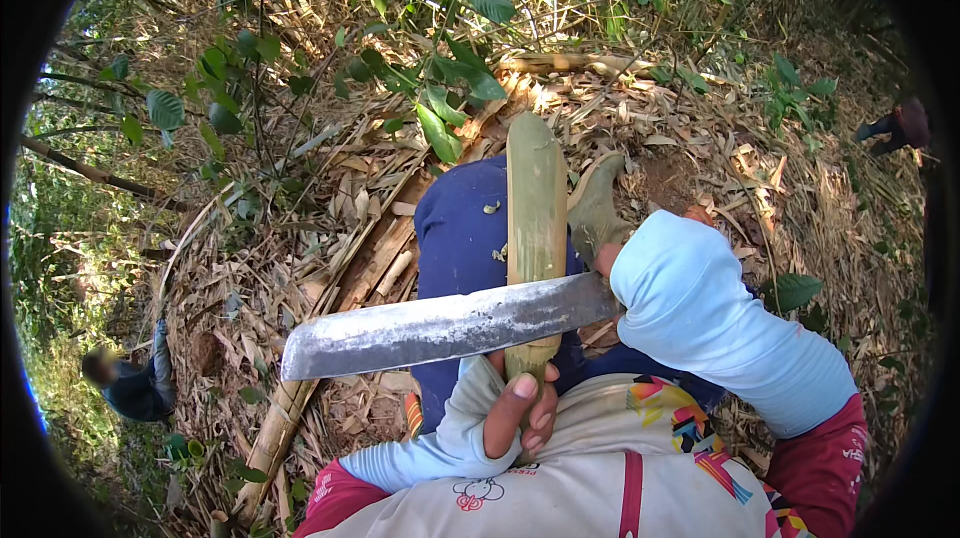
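Note:
A green piece of bamboo (537, 188) stands lengthwise in front of me, its far end cut to a rounded slant. My left hand (515, 416) is closed round its narrower near end, close to my body. Across the bamboo's lower part lies the broad steel blade of a machete (430, 330), its squared tip pointing left. My right hand (607, 260) is closed at the machete's other end; the light blue sleeve hides most of the fingers and the handle. Behind the bamboo is my dark blue trouser leg (455, 228), with small pale shavings on it.
Dry leaves and bamboo husks cover the ground (680, 138). A bamboo pole (275, 433) lies at the left, and a leafy branch (440, 103) hangs ahead. A greyish-green boot (598, 200) shows beyond the blade. One person (140, 393) is at far left, another partly visible (900, 126) at far right.

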`<action>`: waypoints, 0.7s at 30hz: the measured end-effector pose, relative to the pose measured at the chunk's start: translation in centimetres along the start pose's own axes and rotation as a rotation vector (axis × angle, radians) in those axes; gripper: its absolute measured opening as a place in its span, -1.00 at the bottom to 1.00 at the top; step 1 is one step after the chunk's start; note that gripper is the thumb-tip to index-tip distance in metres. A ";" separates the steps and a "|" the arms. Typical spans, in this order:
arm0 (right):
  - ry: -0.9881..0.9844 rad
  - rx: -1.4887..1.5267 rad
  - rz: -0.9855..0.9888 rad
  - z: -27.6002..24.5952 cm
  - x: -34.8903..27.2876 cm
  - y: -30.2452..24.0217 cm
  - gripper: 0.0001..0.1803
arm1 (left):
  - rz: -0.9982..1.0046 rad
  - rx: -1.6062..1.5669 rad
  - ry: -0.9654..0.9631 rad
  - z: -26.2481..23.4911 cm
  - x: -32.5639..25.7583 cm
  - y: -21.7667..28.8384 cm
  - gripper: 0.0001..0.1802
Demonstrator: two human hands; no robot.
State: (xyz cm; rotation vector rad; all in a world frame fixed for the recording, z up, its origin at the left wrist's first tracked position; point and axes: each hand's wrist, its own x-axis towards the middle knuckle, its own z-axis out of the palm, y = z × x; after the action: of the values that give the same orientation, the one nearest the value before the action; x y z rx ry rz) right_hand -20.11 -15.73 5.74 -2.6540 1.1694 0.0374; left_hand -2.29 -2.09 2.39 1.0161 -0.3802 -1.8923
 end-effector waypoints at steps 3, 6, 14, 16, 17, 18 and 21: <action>0.070 0.055 -0.008 -0.3 0.8 0.4 -0.77 | 0.020 0.045 -0.036 -0.4 0.3 -0.3 -0.70; 0.103 0.061 0.039 -0.3 1.0 0.3 -0.78 | 0.020 0.043 -0.022 -0.5 0.2 -0.4 -0.69; -0.028 0.038 0.017 -0.7 1.1 0.0 -0.80 | 0.040 0.046 -0.014 -0.3 0.3 -0.3 -0.69; -0.006 0.027 0.027 -0.2 1.4 0.1 -0.80 | 0.045 0.048 0.010 -0.1 0.2 -0.4 -0.69; -0.025 0.029 0.035 -0.1 1.5 0.1 -0.79 | 0.047 0.053 0.028 -0.1 0.2 -0.4 -0.70; -0.043 0.031 0.048 -0.2 1.6 0.1 -0.78 | 0.048 0.060 0.041 0.0 0.1 -0.4 -0.70; -0.061 0.056 0.071 -0.8 1.8 -0.1 -0.72 | 0.087 0.058 0.018 0.0 0.2 -0.6 -0.71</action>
State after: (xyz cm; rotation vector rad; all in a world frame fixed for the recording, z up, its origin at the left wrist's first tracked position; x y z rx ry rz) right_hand -18.85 -17.14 6.27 -2.5441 1.2260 0.0959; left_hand -2.66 -1.90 1.90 1.0382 -0.4633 -1.8023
